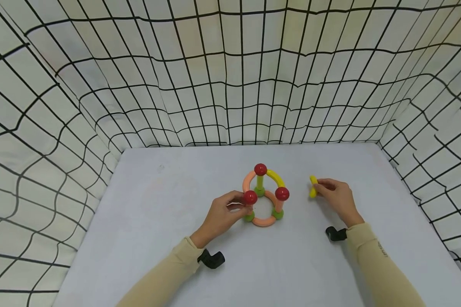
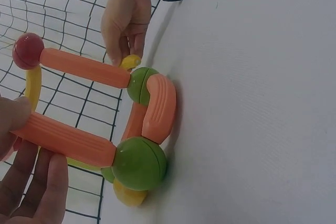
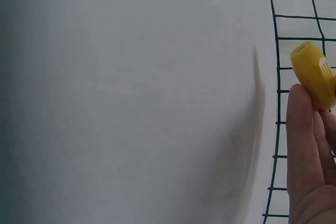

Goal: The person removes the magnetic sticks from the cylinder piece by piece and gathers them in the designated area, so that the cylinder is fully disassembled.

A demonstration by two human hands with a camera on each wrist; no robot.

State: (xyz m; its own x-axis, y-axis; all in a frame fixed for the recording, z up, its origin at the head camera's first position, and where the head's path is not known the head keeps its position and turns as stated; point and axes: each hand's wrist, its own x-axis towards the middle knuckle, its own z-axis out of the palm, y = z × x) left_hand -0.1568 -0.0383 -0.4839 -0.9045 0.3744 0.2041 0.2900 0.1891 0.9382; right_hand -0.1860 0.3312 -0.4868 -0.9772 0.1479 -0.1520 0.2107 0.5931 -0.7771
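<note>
A toy frame of rods and balls stands on the white table, with red balls (image 1: 282, 194) on top and green balls (image 1: 278, 213) at its base. Curved orange rods (image 1: 264, 222) link the green balls; above, a curved yellow rod (image 1: 275, 178) joins two red balls. My left hand (image 1: 220, 217) is at the frame's near left corner. In the left wrist view, its thumb and fingers pinch an upright orange rod (image 2: 71, 139). To the frame's right, my right hand (image 1: 339, 200) pinches a loose yellow rod (image 3: 313, 74), apart from the frame.
Black netting (image 1: 242, 94) over white walls surrounds the white table (image 1: 157, 192) at the back and both sides. Black wrist devices (image 1: 212, 259) hang below both cream sleeves (image 1: 380, 264).
</note>
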